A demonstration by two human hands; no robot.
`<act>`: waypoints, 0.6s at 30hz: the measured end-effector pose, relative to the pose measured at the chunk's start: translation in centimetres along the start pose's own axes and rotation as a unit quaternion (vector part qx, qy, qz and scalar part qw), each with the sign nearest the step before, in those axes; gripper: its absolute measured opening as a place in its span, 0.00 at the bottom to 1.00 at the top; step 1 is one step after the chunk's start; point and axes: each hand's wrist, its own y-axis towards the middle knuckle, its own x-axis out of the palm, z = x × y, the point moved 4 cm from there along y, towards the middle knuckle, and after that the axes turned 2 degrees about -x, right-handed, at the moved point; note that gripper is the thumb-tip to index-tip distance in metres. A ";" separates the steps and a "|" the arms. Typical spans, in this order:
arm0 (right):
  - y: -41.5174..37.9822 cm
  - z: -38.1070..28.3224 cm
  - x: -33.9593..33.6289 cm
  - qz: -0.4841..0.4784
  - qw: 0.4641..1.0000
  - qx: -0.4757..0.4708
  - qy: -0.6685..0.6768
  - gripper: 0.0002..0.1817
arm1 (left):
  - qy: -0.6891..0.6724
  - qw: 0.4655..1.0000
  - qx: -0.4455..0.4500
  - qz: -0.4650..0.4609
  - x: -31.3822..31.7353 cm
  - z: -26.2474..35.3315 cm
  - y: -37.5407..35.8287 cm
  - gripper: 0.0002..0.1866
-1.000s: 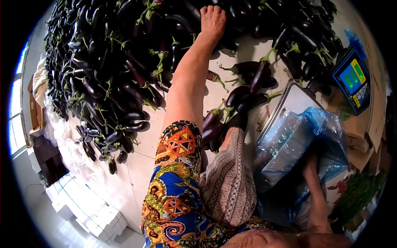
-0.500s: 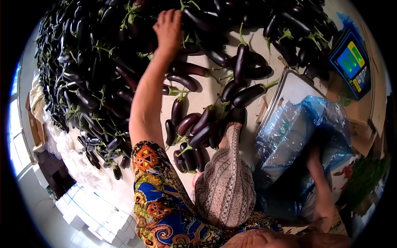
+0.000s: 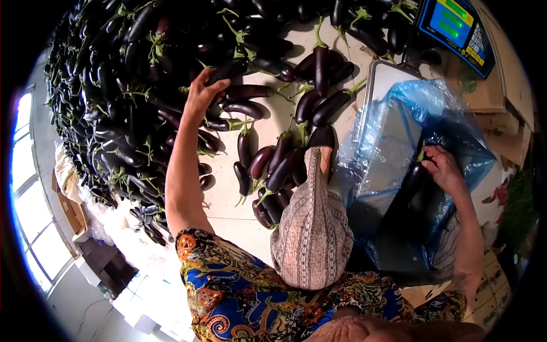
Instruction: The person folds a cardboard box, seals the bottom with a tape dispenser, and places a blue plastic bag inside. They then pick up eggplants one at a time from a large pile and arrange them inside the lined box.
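Note:
At the edge of the big heap, my left hand (image 3: 204, 94) has thumb and fingers curled around a dark purple eggplant (image 3: 229, 69). My right hand (image 3: 445, 171) is inside the mouth of a blue plastic bag (image 3: 410, 94), fingers closed at the green-stemmed end of another eggplant (image 3: 413, 183). The lower part of that eggplant fades into the bag's shadow. The bag stands on the metal platform of a scale (image 3: 393, 73). Between my hands, several loose eggplants (image 3: 279, 171) lie on the pale floor.
A large pile of eggplants (image 3: 108, 114) fills the left and back. The scale's lit display (image 3: 456, 28) stands at back right beside cardboard (image 3: 478, 85). My patterned trouser knee (image 3: 310, 239) juts into the middle. White plastic sheeting (image 3: 125, 228) lies at left.
My left hand has drawn back from the far heap, now with an eggplant in it. My right hand has come up from deep in the bag, an eggplant showing at its fingers.

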 end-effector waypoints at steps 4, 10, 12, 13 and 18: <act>-0.9 -1.2 -1.6 -0.025 0.999 -0.006 0.036 0.19 | -0.234 0.971 -0.029 -0.038 2.2 2.6 -6.7 0.27; -3.2 3.1 -3.9 0.177 0.977 -0.057 -0.101 0.24 | -0.236 0.945 0.075 -0.216 11.6 14.8 -14.4 0.36; -3.3 2.9 -4.0 0.220 0.969 -0.068 -0.093 0.23 | -0.157 0.954 0.059 -0.247 15.6 17.9 -16.0 0.36; -3.7 2.4 -4.4 0.240 0.963 -0.075 -0.095 0.22 | -0.106 0.957 0.072 -0.260 17.5 19.7 -16.7 0.37; -4.5 2.6 -4.7 0.296 0.940 -0.102 -0.134 0.18 | 0.055 0.912 0.124 -0.387 27.8 24.9 -18.6 0.29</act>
